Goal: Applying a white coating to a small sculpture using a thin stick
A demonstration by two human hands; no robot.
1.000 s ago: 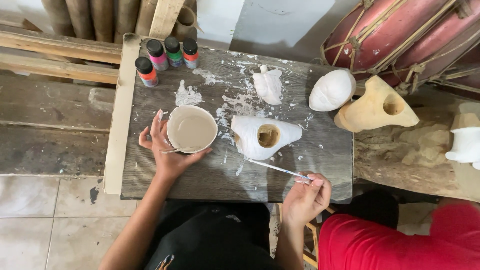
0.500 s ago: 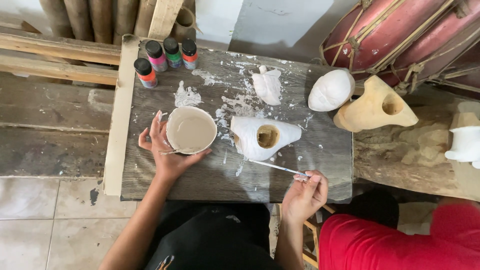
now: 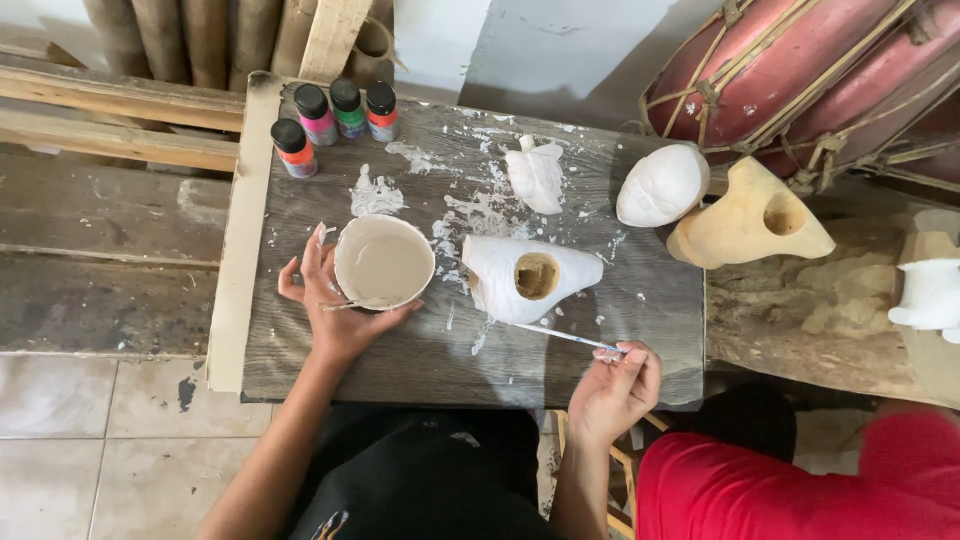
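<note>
We see the left hand (image 3: 335, 305) lying palm-down on the dark, paint-smeared wooden surface (image 3: 300, 350), its forearm rising from the bottom edge of the view. Its fingers curl loosely around the near and left rim of a round cream-coloured bowl holding pale paint (image 3: 383, 262), the thumb pressed against the bowl's lower right side and the index finger reaching up along its left side.

Our right hand (image 3: 615, 385) hovers near the front edge of the surface, wrist bent, thumb and fingertips pressed together on the end of a thin paintbrush with a pale handle (image 3: 565, 337). The brush slants up and to the left, and its tip reaches the lower edge of a white-coated carved wooden piece with a round hole in its middle (image 3: 525, 280), which lies on the surface just beside the bowl (to its right).

At the back left corner stand four small black-capped paint bottles (image 3: 335, 120). A small white carved figure (image 3: 537, 175) lies farther back, and a white egg-shaped piece (image 3: 662, 185) touches an unpainted tan carved piece with a hole (image 3: 750, 215) at the right edge. White splashes mark the surface around them.
</note>
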